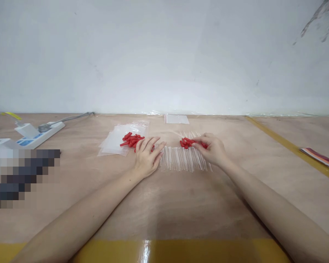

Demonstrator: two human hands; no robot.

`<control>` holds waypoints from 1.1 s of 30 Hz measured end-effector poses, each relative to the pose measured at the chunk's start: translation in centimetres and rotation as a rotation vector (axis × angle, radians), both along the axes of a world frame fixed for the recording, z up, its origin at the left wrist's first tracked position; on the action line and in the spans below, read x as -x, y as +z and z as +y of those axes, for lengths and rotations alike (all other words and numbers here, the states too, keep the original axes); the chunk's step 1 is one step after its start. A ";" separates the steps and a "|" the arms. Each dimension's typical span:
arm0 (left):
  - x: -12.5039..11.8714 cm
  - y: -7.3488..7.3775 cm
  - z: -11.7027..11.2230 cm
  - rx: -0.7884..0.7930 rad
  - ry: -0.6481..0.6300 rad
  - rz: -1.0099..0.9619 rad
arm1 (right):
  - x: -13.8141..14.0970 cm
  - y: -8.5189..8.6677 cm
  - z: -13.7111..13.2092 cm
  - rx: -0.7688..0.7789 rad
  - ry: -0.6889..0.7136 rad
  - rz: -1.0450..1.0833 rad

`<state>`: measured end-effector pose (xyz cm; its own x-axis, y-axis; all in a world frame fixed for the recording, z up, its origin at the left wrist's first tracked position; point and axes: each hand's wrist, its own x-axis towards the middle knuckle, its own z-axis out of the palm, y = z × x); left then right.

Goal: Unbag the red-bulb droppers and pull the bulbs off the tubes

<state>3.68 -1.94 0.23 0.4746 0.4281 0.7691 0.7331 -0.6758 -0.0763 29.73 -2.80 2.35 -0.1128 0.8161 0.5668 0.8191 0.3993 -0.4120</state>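
Observation:
My left hand [148, 157] rests with its fingers apart at the right side of a pile of small red rod-shaped pieces [130, 140]. Its thumb side lies close to the left end of a row of thin clear plastic tubes [178, 159]. My right hand [212, 149] is closed in a pinch on a red piece [190, 141] at a second, smaller red cluster, just behind the tubes. The right fingers hide part of that cluster. Under the left pile lie several flat, clear plastic bags [113, 140].
A small flat bag [177, 119] lies near the wall. At the left is a white power strip [41, 135] with plugs and a grey cable, beside a pixelated dark area. Yellow tape [279, 138] crosses the wooden table [178, 204] at the right, near a striped packet [320, 159].

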 end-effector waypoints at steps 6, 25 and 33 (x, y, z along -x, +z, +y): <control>-0.4 0.2 0.0 -0.108 0.026 0.148 | 3.1 -1.8 -1.2 -0.181 0.339 -0.032; -1.2 0.3 -1.6 -0.149 -0.052 0.282 | 5.7 -1.6 -2.8 -0.492 0.191 -0.482; -0.6 0.7 -1.5 -0.231 -0.068 0.303 | 5.4 -1.0 -2.8 -0.258 0.284 -0.421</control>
